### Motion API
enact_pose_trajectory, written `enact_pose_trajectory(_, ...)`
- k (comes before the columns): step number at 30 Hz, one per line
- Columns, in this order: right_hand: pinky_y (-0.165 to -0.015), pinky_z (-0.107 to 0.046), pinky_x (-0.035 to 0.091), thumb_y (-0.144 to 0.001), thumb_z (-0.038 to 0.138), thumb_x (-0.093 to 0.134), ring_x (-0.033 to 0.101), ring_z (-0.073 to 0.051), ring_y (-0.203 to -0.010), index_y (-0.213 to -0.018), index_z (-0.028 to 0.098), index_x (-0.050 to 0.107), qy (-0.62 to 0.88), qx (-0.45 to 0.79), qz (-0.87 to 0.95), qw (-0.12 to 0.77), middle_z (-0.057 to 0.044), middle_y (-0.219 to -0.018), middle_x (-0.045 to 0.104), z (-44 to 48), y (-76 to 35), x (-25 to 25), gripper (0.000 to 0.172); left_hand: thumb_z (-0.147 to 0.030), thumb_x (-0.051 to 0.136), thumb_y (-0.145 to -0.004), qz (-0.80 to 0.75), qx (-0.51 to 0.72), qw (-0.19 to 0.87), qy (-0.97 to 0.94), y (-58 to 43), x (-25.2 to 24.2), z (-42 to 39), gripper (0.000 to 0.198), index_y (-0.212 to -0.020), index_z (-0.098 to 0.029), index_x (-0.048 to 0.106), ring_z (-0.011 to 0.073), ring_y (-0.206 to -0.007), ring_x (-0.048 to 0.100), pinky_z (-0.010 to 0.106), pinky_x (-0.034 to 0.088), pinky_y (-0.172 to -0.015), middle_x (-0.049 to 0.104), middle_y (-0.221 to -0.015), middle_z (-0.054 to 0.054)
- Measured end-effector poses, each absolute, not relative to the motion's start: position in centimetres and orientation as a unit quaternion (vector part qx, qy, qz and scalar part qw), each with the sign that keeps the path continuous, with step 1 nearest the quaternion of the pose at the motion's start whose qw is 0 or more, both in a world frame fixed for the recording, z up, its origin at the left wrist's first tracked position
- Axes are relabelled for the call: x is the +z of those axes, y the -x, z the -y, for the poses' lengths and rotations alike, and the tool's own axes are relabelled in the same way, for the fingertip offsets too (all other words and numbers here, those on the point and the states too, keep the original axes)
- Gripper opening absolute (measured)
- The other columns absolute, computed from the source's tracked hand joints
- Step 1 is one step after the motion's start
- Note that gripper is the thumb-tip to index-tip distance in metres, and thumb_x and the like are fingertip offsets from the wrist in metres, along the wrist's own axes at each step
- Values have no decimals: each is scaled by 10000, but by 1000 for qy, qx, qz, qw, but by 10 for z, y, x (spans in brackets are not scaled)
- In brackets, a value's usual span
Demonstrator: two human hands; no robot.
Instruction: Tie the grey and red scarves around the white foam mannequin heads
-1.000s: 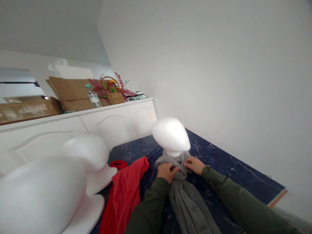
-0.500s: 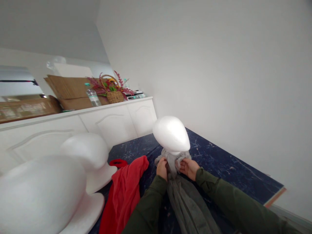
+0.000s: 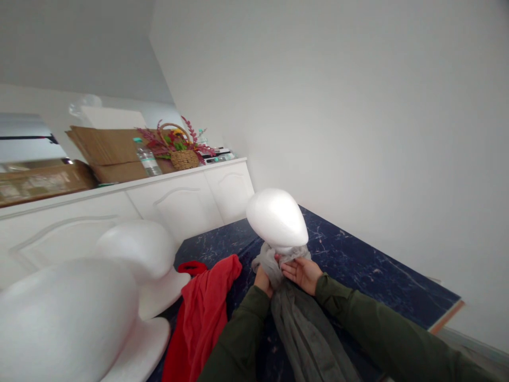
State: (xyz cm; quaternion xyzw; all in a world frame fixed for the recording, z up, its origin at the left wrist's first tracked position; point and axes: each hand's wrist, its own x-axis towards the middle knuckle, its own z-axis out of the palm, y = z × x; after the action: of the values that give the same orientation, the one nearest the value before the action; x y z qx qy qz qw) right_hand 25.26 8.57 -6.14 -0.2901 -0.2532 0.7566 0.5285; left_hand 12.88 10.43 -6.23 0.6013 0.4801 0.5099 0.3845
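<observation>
A white foam mannequin head (image 3: 277, 216) stands on the dark blue marbled table, a grey scarf (image 3: 304, 331) wrapped round its neck. The scarf's long end hangs toward me. My left hand (image 3: 263, 281) is at the left of the neck, tucked partly beneath a fold of the scarf; most of its fingers are hidden, with a fingertip showing near the neck. At the right of the neck, my right hand (image 3: 304, 273) is closed on the scarf's gathered edge, palm turned inward. Left of my left sleeve lies a red scarf (image 3: 207, 302), crumpled on the table.
Two more white mannequin heads, a near one (image 3: 67, 318) and a farther one (image 3: 137, 249), stand at the left. White cabinets (image 3: 178, 199) behind carry cardboard (image 3: 105, 146), a water bottle (image 3: 147, 157) and a flower basket (image 3: 185, 159). The table's edge (image 3: 447, 317) lies at right.
My left hand has slipped under the scarf's fold, which now covers its fingers. My right hand has moved slightly left along the neck. The view has shifted a little.
</observation>
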Motion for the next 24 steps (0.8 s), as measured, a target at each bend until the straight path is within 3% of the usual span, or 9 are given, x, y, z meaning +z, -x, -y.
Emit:
enact_pose_trajectory(4, -661, -280, 470, -762, 242, 411, 589, -150, -783, -835, 213, 453, 301, 719, 305, 548, -28, -840, 595, -84, -248, -62, 89, -191, 579, -611, -472, 476, 325, -667, -129, -68, -102, 229, -833, -140, 604, 222, -887, 566, 375, 425, -829, 647, -863, 74)
enact_pose_trajectory(8, -694, -324, 468, -689, 392, 528, 551, -210, -918, -854, 206, 454, 306, 657, 412, 552, -55, -924, 588, -83, -244, -67, 259, -138, 556, -602, -472, 444, 287, -706, -129, -71, -99, 273, -869, -153, 611, 220, -921, 552, 383, 396, -862, 638, -938, 78)
enact_pose_trajectory(10, -777, -349, 441, -604, 405, 622, 521, -228, -971, -892, 199, 457, 345, 567, 493, 562, -67, -965, 572, -84, -244, -73, 390, -110, 529, -605, -477, 431, 280, -713, -127, -71, -100, 275, -863, -155, 614, 223, -931, 548, 372, 396, -856, 638, -938, 80)
enact_pose_trajectory(13, -829, -356, 406, -522, 281, 690, 509, -229, -961, -988, 183, 459, 434, 367, 599, 564, -72, -972, 555, -89, -248, -83, 529, -91, 509, -600, -480, 419, 284, -716, -123, -70, -102, 240, -799, -168, 618, 216, -927, 546, 338, 397, -838, 643, -889, 59)
enact_pose_trajectory(16, -708, -311, 437, -588, 184, 593, 550, -181, -766, -994, 161, 476, 485, 280, 632, 535, -42, -816, 570, -96, -257, -86, 423, -201, 516, -649, -488, 420, 303, -703, -117, -70, -106, 69, -642, -175, 579, 195, -790, 568, 306, 432, -723, 623, -715, 32)
enact_pose_trajectory(18, -627, -271, 429, -596, 139, 537, 538, -147, -641, -937, 154, 496, 500, 270, 637, 521, -8, -696, 560, -100, -265, -83, 344, -332, 485, -691, -500, 421, 330, -681, -112, -71, -110, 197, -575, -176, 521, 160, -574, 545, 274, 424, -537, 554, -554, 6)
enact_pose_trajectory(20, -573, -243, 405, -585, 119, 513, 512, -128, -577, -866, 157, 511, 511, 254, 644, 509, 12, -631, 543, -100, -273, -76, 284, -463, 447, -697, -510, 422, 363, -656, -107, -73, -114, 311, -583, -177, 490, 116, -389, 442, 237, 331, -388, 470, -444, -26)
enact_pose_trajectory(24, -560, -222, 372, -564, 103, 493, 488, -120, -583, -764, 162, 523, 540, 187, 656, 493, 6, -656, 549, -96, -287, -61, 211, -650, 321, -679, -529, 457, 390, -599, -97, -72, -121, 512, -701, -167, 490, 70, -306, 293, 207, 228, -336, 345, -389, -73)
